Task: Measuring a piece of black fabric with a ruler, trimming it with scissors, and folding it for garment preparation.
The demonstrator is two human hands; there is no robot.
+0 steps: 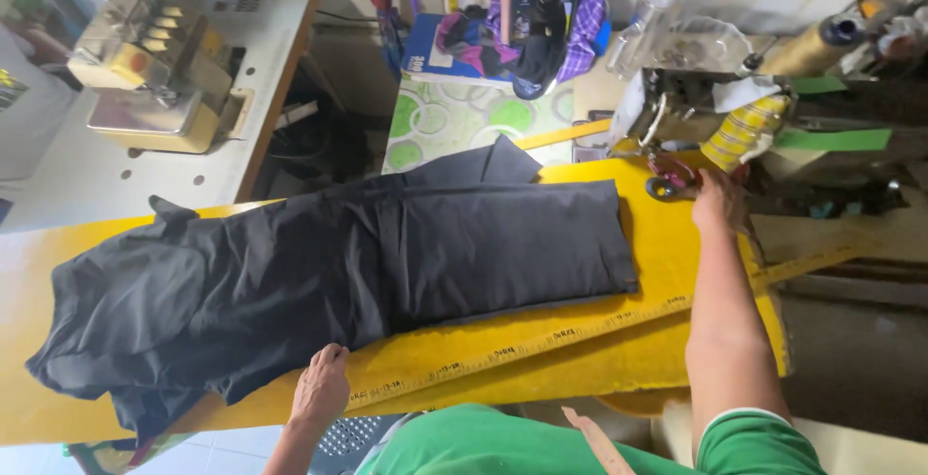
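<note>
A dark grey folded garment [329,277] lies spread along a yellow table [667,243]. My left hand [322,385] rests flat at the garment's near edge, fingers apart, close to a yellow measuring tape [522,345] that runs along the table's front. My right hand [720,195] reaches to the far right end of the table and closes around a pair of scissors [667,183] with reddish handles, just below a sewing machine [696,108].
A second sewing machine [155,59] stands on a grey table at the back left. Piled coloured cloth [527,35] sits at the back centre above a green-circled mat [464,117]. A yellow ruler [565,134] lies beside the garment's far corner.
</note>
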